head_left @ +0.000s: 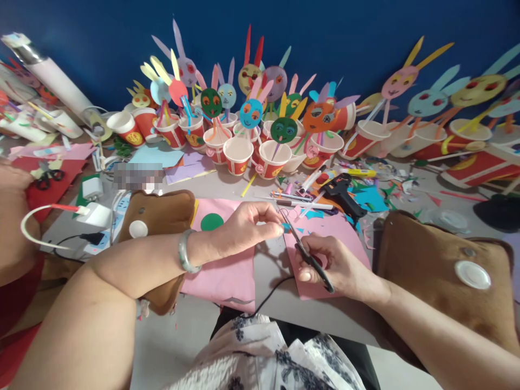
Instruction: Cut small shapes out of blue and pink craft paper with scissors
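Note:
Between thumb and fingers, my left hand (260, 221) pinches a small piece of blue paper (286, 228). My right hand (335, 265) is closed round the black handles of a pair of scissors (303, 251). The blades point up and to the left and lie against the blue piece. Under my hands are two pink paper sheets, one on the left (227, 281) and one on the right (353, 238). A green paper circle (212, 221) rests on the left sheet.
Paper cups (238, 157) with paper rabbit faces stand along the blue wall. A black glue gun (345, 195) lies among paper scraps (371, 199). Brown plush pouches (439, 276) flank my place. Far left are a person's arm (16, 216), black-handled scissors (49, 176) and a power strip (117, 219).

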Available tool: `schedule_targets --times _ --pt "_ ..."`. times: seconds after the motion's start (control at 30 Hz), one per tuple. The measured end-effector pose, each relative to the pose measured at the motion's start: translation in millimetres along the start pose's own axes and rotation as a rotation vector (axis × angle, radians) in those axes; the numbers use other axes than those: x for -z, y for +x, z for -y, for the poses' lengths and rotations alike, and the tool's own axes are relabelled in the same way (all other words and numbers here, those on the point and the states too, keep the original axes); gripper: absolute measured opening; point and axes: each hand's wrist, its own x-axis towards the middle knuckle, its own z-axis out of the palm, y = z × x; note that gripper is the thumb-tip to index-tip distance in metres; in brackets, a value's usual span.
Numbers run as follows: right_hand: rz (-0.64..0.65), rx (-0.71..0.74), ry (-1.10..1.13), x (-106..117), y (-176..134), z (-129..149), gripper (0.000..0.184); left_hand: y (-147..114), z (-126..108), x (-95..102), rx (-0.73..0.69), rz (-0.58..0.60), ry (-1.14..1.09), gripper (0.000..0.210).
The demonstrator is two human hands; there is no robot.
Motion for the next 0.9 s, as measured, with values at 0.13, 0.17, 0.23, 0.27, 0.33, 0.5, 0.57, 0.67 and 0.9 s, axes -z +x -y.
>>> schedule_targets --times 0.13,0.17,0.23,0.27,0.33,0.5,0.57,0.67,0.9 --pt "-0.014 0.013 0.001 -0.2 0.2 -0.3 0.069 0.1 -0.6 0.1 0.003 0.007 0.002 0.008" --pt "-0.015 0.017 0.006 -0.5 0.4 -0.5 0.069 0.1 -0.7 0.1 0.005 0.007 0.001 0.008" --pt "-0.014 0.013 0.022 -1.3 1.0 -1.0 0.069 0.0 -0.6 0.4 0.003 0.006 0.001 0.008" --pt "-0.014 0.007 0.031 -1.9 1.4 -1.3 0.069 -0.1 -0.6 0.5 0.002 0.007 0.002 0.008" --pt "-0.016 -0.006 0.048 -3.0 2.1 -1.9 0.069 -0.3 -0.8 0.7 -0.001 0.013 0.003 0.007" --pt "-0.012 -0.018 0.078 -3.8 2.4 -3.0 0.069 -0.7 -2.5 0.3 -0.002 0.017 0.01 0.007" --pt "-0.011 -0.023 0.089 -3.6 2.3 -3.1 0.069 -0.6 -2.9 0.2 -0.005 0.013 0.014 0.007" --pt "-0.006 -0.035 0.105 -3.4 2.2 -3.8 0.069 -0.3 -2.1 0.5 -0.008 0.018 0.016 0.005" --pt "-0.008 -0.049 0.121 -3.5 2.3 -4.0 0.069 -0.3 -2.0 0.7 0.001 0.026 0.008 0.004"
